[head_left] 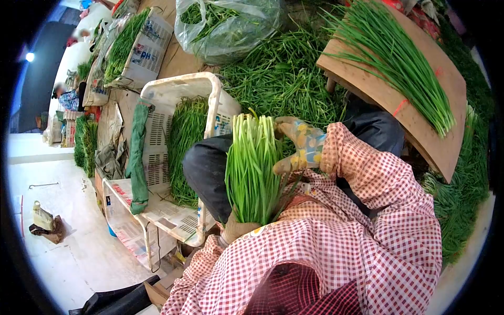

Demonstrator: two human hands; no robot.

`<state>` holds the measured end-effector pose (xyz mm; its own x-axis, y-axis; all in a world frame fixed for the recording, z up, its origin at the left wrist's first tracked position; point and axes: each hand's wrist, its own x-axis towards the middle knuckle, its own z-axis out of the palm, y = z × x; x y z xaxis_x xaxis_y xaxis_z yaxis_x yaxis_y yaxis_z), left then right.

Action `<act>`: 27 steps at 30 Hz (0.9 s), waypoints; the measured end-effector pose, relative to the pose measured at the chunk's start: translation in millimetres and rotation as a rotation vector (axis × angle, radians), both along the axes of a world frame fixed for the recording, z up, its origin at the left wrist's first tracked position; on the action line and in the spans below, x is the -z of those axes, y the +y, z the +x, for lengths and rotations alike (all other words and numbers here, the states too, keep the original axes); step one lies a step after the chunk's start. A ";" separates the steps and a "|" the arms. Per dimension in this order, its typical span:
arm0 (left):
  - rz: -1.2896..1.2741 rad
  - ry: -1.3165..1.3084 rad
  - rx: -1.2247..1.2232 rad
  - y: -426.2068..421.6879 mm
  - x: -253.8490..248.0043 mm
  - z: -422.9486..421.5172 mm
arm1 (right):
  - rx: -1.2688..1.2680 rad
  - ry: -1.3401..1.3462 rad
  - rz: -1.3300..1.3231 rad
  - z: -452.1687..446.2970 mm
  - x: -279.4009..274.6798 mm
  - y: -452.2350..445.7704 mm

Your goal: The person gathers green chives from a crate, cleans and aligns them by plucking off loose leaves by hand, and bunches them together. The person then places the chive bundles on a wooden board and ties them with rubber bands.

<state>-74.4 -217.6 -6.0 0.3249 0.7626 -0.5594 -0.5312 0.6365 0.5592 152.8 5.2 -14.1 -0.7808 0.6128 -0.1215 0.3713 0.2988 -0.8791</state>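
A bundle of green leafy stalks stands with its pale cut ends up, in front of my checked clothing. My left hand, in a glove, is wrapped round its lower, leafy end, partly hidden by the leaves. Beside the bundle's upper right side is my right hand, in a patterned glove, its thumb and fingers spread apart. On the wooden board at the upper right lie long green stalks, with a red tie near a corner.
A white plastic crate with more greens stands at my left. Loose greens cover the ground ahead, beside a clear plastic bag. Another crate stands at the upper left. Farther left is a person.
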 end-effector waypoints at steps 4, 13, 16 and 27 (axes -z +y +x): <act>0.011 -0.027 0.010 2.0 4.7 1.2 | -0.011 -0.150 0.093 0.8 13.7 -1.0; -0.014 -0.087 0.026 5.6 8.0 -0.1 | -0.076 0.135 -0.171 8.4 16.2 0.9; -0.026 -0.109 0.016 5.9 9.5 1.0 | -0.047 0.261 -0.298 17.1 5.3 0.6; 0.029 0.139 0.108 -1.6 30.8 -5.3 | -0.103 -0.135 -0.137 15.6 53.6 -7.5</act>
